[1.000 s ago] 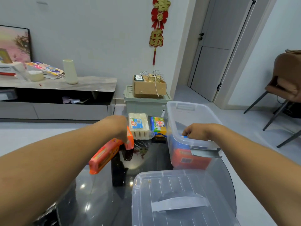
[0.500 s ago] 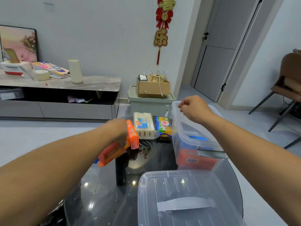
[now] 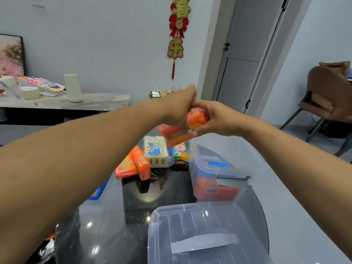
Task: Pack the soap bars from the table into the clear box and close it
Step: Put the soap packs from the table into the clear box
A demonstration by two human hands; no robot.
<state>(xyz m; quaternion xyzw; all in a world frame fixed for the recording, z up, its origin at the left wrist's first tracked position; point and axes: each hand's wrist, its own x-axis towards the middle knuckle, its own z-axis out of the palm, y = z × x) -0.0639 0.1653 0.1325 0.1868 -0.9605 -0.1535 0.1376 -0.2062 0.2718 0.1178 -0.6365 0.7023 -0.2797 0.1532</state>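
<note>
My left hand (image 3: 174,109) and my right hand (image 3: 219,119) meet in the air above the table, just behind the clear box (image 3: 253,166). Between them they grip orange soap bars (image 3: 197,119); the left fingers also wrap a lower orange bar (image 3: 174,136). Inside the open box lie an orange bar (image 3: 215,189) and a blue bar (image 3: 216,164). On the glass table (image 3: 114,235) rest two orange bars (image 3: 133,165), a white soap pack (image 3: 155,151), a yellow-green pack (image 3: 180,152) and a blue bar (image 3: 98,191).
The clear lid (image 3: 200,237) with its grey handle lies at the table's near edge, in front of the box. A sideboard (image 3: 62,103) stands far left, a brown chair (image 3: 329,96) at the right, and a door behind.
My left hand has lifted orange soap from the table up and to the right. My right hand came out of the box, rose and closed on that soap.
</note>
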